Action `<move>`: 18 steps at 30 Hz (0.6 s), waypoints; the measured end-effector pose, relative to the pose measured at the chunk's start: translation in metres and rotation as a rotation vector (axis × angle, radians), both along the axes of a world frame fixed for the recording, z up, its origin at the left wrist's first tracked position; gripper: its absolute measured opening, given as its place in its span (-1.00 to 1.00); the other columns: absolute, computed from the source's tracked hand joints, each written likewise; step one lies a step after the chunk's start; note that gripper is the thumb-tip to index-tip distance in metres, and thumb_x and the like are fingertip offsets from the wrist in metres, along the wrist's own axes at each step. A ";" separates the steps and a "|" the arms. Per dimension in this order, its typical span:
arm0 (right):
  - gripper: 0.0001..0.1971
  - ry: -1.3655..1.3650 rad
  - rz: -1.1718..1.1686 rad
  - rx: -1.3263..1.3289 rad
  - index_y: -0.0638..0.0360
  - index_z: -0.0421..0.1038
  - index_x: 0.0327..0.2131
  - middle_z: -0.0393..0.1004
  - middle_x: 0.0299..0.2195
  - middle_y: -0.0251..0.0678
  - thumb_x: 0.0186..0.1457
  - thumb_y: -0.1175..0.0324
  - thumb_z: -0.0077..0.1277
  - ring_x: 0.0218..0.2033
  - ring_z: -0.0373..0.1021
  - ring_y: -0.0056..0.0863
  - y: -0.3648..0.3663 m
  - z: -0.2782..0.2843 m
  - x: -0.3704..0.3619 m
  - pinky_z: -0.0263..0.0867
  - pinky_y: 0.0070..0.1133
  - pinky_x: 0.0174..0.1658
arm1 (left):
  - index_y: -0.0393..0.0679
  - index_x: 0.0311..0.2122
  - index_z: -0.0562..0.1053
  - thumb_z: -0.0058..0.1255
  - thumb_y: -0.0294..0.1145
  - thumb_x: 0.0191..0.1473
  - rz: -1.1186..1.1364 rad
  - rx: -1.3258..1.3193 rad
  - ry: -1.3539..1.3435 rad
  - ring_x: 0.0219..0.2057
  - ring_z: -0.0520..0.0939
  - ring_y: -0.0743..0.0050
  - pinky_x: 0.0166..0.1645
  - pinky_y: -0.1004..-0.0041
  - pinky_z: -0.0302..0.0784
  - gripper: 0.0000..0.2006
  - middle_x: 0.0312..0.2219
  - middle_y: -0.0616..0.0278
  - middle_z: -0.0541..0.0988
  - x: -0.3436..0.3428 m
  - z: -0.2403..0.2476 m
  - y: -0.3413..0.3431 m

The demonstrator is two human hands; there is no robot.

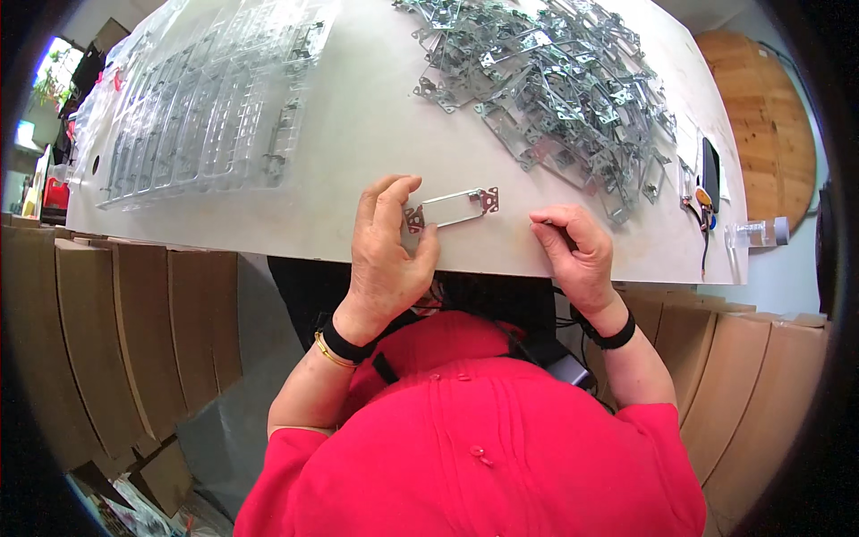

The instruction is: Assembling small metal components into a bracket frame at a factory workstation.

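My left hand grips one end of a metal mounting bracket between thumb and fingers. The bracket is a narrow open rectangle with two long rails and perforated plates at its ends. It is just over the front part of the white table; whether it touches the top I cannot tell. To its right and apart from it, my right hand is closed in a pinch, thumb against forefinger. Something small and dark shows at those fingertips, too little to name. Beyond my right hand spreads a large heap of similar metal brackets.
Clear plastic trays with metal parts lie at the table's left. Near the right edge are a dark phone-like object and a clear plastic bottle. Cardboard boxes stand below on the left and right.
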State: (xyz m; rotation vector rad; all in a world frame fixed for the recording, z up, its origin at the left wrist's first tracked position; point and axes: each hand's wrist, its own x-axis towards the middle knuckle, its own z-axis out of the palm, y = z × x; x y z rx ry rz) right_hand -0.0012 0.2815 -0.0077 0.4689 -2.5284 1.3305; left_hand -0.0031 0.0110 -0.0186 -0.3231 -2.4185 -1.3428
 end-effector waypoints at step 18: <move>-0.84 -0.052 -0.099 -0.146 0.20 0.56 -0.15 0.63 -0.27 -0.34 0.21 0.55 0.28 -0.30 0.51 -0.60 -0.009 -0.010 0.002 0.45 -0.61 -0.20 | -0.20 -0.25 0.58 0.19 -0.58 0.16 -0.051 -0.029 0.122 -0.44 0.51 0.18 -0.28 0.26 0.40 -0.94 -0.52 0.15 0.50 -0.016 -0.004 0.020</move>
